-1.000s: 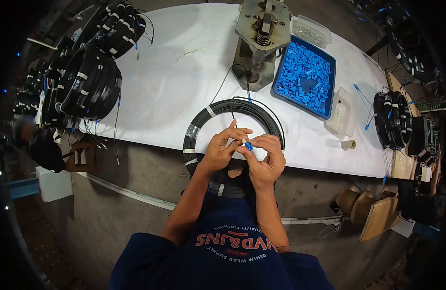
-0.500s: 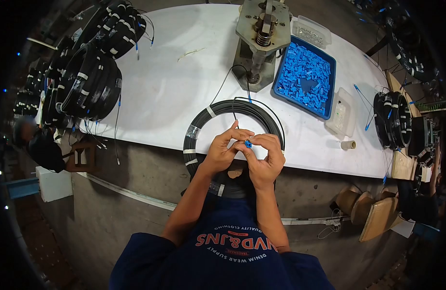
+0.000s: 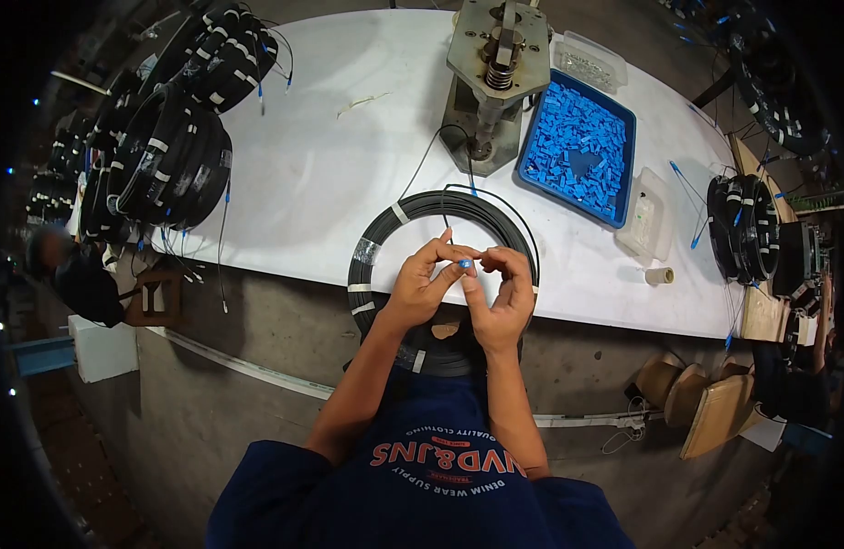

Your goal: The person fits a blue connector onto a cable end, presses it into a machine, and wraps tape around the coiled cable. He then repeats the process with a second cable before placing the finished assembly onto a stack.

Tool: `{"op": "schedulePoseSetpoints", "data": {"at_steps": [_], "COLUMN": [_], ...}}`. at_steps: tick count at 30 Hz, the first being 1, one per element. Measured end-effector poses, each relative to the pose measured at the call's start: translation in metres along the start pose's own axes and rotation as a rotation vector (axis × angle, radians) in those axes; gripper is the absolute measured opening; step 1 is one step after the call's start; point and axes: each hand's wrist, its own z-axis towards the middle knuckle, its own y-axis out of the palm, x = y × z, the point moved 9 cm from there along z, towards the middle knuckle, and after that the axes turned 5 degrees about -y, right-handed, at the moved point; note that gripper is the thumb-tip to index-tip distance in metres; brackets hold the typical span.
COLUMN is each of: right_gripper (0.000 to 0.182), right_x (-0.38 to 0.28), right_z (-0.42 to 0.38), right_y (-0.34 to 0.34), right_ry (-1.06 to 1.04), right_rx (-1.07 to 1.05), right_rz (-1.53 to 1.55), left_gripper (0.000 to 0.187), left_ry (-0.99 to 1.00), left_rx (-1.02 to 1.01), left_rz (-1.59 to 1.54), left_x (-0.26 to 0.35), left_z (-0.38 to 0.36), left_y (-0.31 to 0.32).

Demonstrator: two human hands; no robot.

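Note:
A small blue connector [image 3: 465,263] on the end of a black cable is pinched between the thumb and forefinger of my left hand [image 3: 420,285]. Beside it, my right hand [image 3: 502,297] has its thumb and forefinger apart, with the thumb tip close under the connector; whether it touches cannot be made out. Below both hands lies a coil of black cable [image 3: 372,252] bound with white tape, reaching over the table's front edge. A thin loop of its cable rises toward the metal press.
The metal press [image 3: 498,64] stands at the back of the white table [image 3: 312,174]. To its right are a blue tray [image 3: 530,174] of small blue parts, clear plastic boxes [image 3: 648,215] and a small spool [image 3: 659,275]. Cable coils [image 3: 170,165] are stacked left, more [image 3: 744,229] right.
My right thumb and forefinger have come apart and drawn slightly away from the blue connector. My left hand keeps its pinch, and the connector has turned a little.

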Motion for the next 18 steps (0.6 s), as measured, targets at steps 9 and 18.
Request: {"op": "schedulePoseSetpoints", "data": {"at_steps": [9,18], "right_gripper": [0.038,0.048], "right_x": [0.016,0.024], "right_z": [0.011,0.021], "right_y": [0.02,0.042], "right_ry": [0.021,0.044], "right_rx": [-0.053,0.018], "right_rz": [0.052,0.187], "left_gripper": [0.003,0.007], "left_ry": [0.054,0.19], "left_rx": [0.138,0.202], "left_rz": [-0.125,-0.199], "left_x": [0.017,0.041], "left_z": [0.0,0.001], "left_y": [-0.017,-0.026]}}
